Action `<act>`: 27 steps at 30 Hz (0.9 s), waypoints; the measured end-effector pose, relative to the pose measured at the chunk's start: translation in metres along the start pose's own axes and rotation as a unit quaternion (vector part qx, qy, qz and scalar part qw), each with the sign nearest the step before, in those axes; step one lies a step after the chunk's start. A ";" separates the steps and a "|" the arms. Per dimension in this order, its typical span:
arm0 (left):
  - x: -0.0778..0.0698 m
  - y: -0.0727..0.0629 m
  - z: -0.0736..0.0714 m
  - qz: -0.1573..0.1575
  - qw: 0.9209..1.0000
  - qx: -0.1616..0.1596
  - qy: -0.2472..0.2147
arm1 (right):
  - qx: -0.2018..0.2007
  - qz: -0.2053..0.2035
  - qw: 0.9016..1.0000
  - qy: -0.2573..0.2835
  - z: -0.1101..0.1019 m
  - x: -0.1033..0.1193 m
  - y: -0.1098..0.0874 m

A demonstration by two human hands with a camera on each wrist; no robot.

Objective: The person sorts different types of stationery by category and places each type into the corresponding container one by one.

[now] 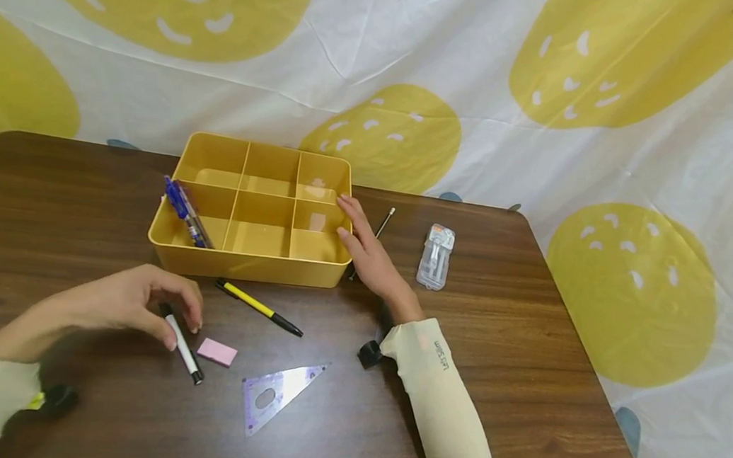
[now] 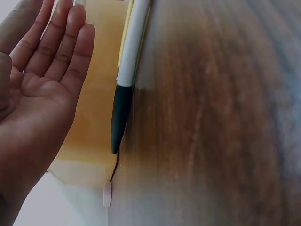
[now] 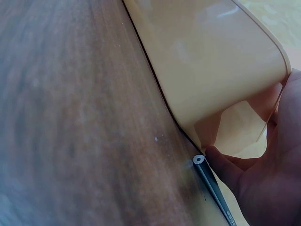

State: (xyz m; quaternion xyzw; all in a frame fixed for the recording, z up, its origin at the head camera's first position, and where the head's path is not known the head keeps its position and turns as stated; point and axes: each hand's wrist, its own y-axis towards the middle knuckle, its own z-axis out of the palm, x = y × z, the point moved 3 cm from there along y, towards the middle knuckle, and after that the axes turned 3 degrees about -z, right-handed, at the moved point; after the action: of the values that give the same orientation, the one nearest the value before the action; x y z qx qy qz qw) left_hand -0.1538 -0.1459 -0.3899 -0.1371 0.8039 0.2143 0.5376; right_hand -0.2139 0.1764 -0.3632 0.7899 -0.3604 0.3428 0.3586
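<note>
My left hand point(image 1: 138, 302) is over a white pen point(image 1: 181, 347) with black ends, fingers loosely bent and nothing gripped. In the left wrist view the palm and fingers stand apart from the pen's white barrel. A pink eraser point(image 1: 217, 352) lies beside that pen. My right hand point(image 1: 373, 261) holds the right side of a yellow divided box point(image 1: 255, 267), fingertips over its rim. In the right wrist view one digit is low against the outer wall, near the end of a black pencil point(image 3: 214, 190). Two pens point(image 1: 187, 213) lean in the box's front left compartment.
A yellow and black pen point(image 1: 259, 307) lies in front of the box. Nearer me is a clear set square point(image 1: 281, 393). A small clear plastic case point(image 1: 435, 257) lies to the right. A patterned curtain point(image 1: 379, 45) hangs behind the brown table point(image 1: 557, 420).
</note>
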 end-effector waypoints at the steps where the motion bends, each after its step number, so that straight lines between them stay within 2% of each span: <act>1: 0.000 0.001 0.001 -0.003 1.000 0.005 0.003 | 0.000 -0.001 1.000 0.001 0.000 0.000 0.000; 10: 0.003 0.007 0.012 0.015 0.999 0.048 -0.015 | -0.003 -0.003 1.000 0.008 0.000 0.000 0.001; 20: 0.004 0.010 0.021 -0.006 0.995 0.073 0.063 | -0.001 -0.005 1.000 0.010 0.000 0.000 0.001; 27: 0.005 0.009 0.021 -0.005 0.994 0.076 0.083 | -0.001 -0.004 1.000 0.012 0.000 0.000 0.001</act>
State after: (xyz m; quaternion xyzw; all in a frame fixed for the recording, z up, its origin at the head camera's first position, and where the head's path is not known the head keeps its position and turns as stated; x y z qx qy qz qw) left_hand -0.1421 -0.1278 -0.3994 -0.1172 0.8588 0.1376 0.4793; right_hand -0.2141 0.1755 -0.3628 0.7867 -0.3535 0.3505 0.3652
